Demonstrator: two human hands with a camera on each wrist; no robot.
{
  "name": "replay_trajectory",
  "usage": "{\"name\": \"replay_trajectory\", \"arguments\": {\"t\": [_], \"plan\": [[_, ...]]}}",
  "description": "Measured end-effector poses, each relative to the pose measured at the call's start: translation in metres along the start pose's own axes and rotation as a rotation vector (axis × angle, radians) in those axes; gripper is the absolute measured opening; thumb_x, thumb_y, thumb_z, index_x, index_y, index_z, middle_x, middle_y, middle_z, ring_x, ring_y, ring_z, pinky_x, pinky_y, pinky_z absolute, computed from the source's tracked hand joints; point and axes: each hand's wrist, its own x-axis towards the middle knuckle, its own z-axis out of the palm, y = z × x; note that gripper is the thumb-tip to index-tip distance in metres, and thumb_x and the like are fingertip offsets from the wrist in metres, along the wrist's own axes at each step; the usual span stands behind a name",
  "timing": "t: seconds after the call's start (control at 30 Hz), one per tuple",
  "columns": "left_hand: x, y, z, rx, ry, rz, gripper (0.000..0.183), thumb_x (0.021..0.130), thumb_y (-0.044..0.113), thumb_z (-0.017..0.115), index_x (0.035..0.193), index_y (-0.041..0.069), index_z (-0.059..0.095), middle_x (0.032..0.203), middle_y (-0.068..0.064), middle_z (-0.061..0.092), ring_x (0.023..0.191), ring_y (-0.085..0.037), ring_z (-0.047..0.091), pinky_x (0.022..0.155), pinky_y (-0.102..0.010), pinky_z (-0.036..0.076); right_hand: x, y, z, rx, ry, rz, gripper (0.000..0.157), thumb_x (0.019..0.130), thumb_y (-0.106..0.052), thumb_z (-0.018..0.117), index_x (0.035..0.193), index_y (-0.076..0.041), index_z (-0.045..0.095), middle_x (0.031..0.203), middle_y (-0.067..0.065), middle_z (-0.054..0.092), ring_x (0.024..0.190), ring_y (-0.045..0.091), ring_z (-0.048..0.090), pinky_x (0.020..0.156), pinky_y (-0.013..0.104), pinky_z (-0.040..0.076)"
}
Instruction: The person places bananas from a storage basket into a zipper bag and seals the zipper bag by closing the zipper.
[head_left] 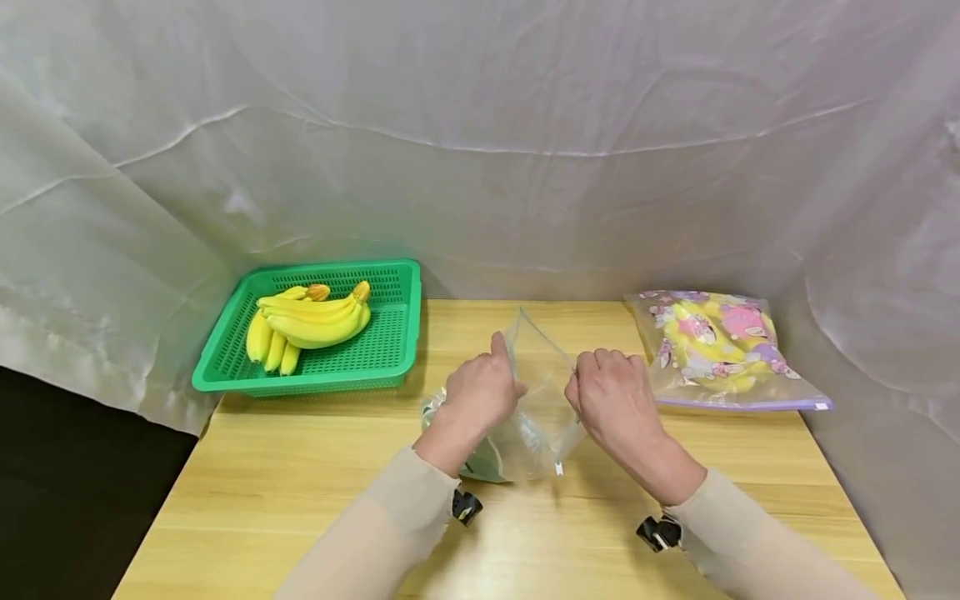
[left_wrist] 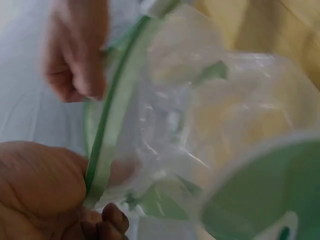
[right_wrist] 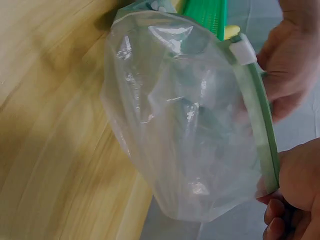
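Observation:
A clear slider bag [head_left: 536, 392] with a green zip edge [right_wrist: 263, 117] is held over the table between my two hands. Its mouth is spread apart. My left hand [head_left: 480, 392] pinches one side of the mouth, thumb and fingers on the edge; my right hand [head_left: 621, 404] grips the opposite side. The white slider [right_wrist: 243, 51] sits at the near end of the zip. Green printed areas [left_wrist: 255, 190] show on the lower part of the bag in the left wrist view. Nothing distinct can be made out inside it.
At the back left stands a green plastic basket [head_left: 414, 333] holding yellow banana bunches [head_left: 318, 323]. A patterned bag [head_left: 720, 342] with a purple zip and yellow contents lies at the back right. Grey fabric [head_left: 480, 208] walls the wooden table [head_left: 315, 492] behind and at the sides.

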Motion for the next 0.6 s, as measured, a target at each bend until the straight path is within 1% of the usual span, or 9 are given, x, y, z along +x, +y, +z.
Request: {"name": "replay_trajectory", "arguments": {"t": [0.07,0.13,0.17,0.23,0.33,0.4,0.5,0.53,0.6], "plan": [[0.005,-0.004,0.005,0.069,0.000,-0.036,0.079,0.092,0.027,0.064,0.155,0.011,0.020,0.098,-0.009,0.070,0.082,-0.026,0.066,0.063,-0.040,0.052,0.000,0.000,-0.002,0.014,-0.021,0.036,0.022,0.078,-0.006,0.051,0.060,-0.011,0.038,0.057,-0.001,0.029,0.049,0.021,0.032,0.053,0.032,0.023],[0.009,-0.007,0.009,0.119,-0.009,-0.059,0.076,0.091,0.019,0.062,0.155,0.014,0.021,0.096,-0.009,0.071,0.086,-0.028,0.066,0.065,-0.042,0.052,0.001,0.001,-0.007,0.019,-0.023,0.065,0.022,0.075,-0.004,0.050,0.060,-0.012,0.036,0.057,-0.002,0.026,0.050,0.020,0.030,0.053,0.032,0.022],[0.010,-0.007,0.010,0.129,-0.015,-0.067,0.077,0.091,0.019,0.062,0.155,0.015,0.021,0.098,-0.009,0.071,0.088,-0.028,0.066,0.067,-0.042,0.052,0.002,0.001,-0.009,0.019,-0.021,0.076,0.023,0.074,-0.003,0.049,0.059,-0.012,0.035,0.057,-0.003,0.025,0.050,0.019,0.028,0.054,0.031,0.022],[0.011,-0.006,0.009,0.116,-0.030,-0.073,0.078,0.090,0.024,0.064,0.155,0.017,0.020,0.101,-0.008,0.071,0.089,-0.028,0.066,0.069,-0.043,0.052,0.003,0.001,-0.014,0.017,-0.004,0.081,0.024,0.073,-0.002,0.049,0.059,-0.013,0.033,0.058,-0.004,0.022,0.050,0.018,0.026,0.054,0.031,0.021],[0.010,0.001,0.008,0.104,-0.002,-0.031,0.073,0.093,0.027,0.061,0.154,0.018,0.023,0.102,-0.008,0.069,0.087,-0.028,0.066,0.070,-0.044,0.053,0.005,0.000,-0.018,0.010,0.025,0.063,0.026,0.071,-0.002,0.050,0.058,-0.015,0.031,0.059,-0.006,0.018,0.050,0.015,0.023,0.054,0.030,0.020],[0.013,0.001,0.011,0.121,0.035,0.002,0.068,0.094,0.026,0.059,0.154,0.020,0.026,0.106,-0.009,0.067,0.089,-0.029,0.065,0.074,-0.045,0.053,0.006,0.002,-0.019,-0.002,0.036,0.057,0.027,0.070,-0.002,0.051,0.058,-0.015,0.031,0.058,-0.006,0.018,0.049,0.015,0.023,0.052,0.030,0.019],[0.018,-0.008,0.018,0.156,0.090,0.049,0.063,0.095,0.015,0.055,0.152,0.022,0.030,0.108,-0.009,0.066,0.092,-0.030,0.064,0.079,-0.046,0.052,0.007,0.004,-0.021,-0.005,0.025,0.084,0.028,0.070,-0.001,0.052,0.056,-0.014,0.031,0.056,-0.005,0.020,0.048,0.016,0.023,0.051,0.030,0.018],[0.020,-0.012,0.021,0.153,0.109,0.055,0.061,0.095,0.017,0.057,0.151,0.022,0.031,0.108,-0.009,0.067,0.093,-0.029,0.064,0.079,-0.046,0.052,0.007,0.005,-0.022,-0.003,0.017,0.092,0.029,0.071,-0.001,0.052,0.056,-0.014,0.031,0.054,-0.004,0.021,0.048,0.016,0.023,0.050,0.030,0.018],[0.020,-0.017,0.022,0.106,0.153,0.074,0.059,0.095,0.024,0.060,0.148,0.020,0.034,0.105,-0.009,0.067,0.089,-0.028,0.065,0.076,-0.045,0.053,0.006,0.006,-0.022,0.007,-0.003,0.113,0.030,0.074,-0.003,0.054,0.055,-0.014,0.033,0.053,-0.003,0.025,0.047,0.016,0.025,0.049,0.032,0.020]]}}
